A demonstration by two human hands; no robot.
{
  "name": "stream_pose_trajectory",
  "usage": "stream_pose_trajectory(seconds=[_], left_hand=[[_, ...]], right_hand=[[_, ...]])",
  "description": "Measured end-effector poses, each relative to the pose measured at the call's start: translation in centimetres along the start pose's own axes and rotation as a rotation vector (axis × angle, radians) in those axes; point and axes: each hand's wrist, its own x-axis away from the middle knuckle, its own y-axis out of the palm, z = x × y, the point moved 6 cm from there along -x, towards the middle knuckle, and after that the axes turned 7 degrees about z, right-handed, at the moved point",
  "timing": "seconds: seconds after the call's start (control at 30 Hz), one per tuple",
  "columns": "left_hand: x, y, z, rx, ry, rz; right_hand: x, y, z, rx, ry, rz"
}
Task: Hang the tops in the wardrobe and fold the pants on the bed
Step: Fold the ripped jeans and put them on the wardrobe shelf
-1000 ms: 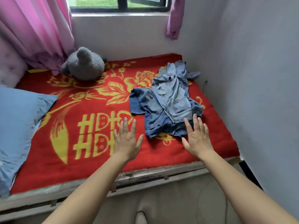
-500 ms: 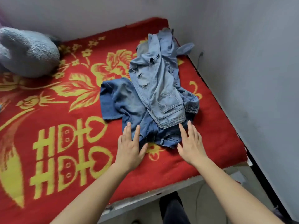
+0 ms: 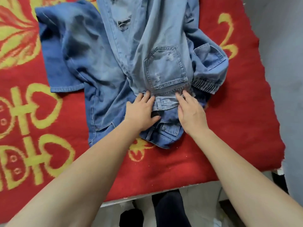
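Near the front edge of the bed (image 3: 237,136), toward its right corner, the light-blue jeans (image 3: 164,63) lie waistband-first on top of a crumpled denim heap, with a darker denim top (image 3: 78,54) spread beside and partly under them on the red and yellow blanket. The left hand (image 3: 141,112) and right hand (image 3: 191,112) rest palm down side by side on the heap, their fingertips touching the jeans' waistband. Whether those fingertips pinch the cloth, I cannot tell.
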Motion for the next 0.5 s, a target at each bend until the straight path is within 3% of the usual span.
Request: stream_pose_trajectory(seconds=[0.17,0.33,0.43,0.5], left_hand=[[-1.7,2.0,-0.5,-0.057,0.019,-0.005],[-1.7,0.6,-1.2,0.1,0.008,-0.046],[-1.5,-0.9,-2.3,0.446,-0.119,0.034],[0.1,-1.5,-4.5,0.955,-0.343,0.122]], right_hand=[[-1.5,1.0,-0.2,-0.049,-0.04,-0.017],[-1.7,-0.4,-0.6,-0.105,0.037,-0.008],[-0.9,-0.8,-0.3,-0.202,0.302,0.028],[0.0,-1.2,-0.4,-0.32,0.542,0.098]])
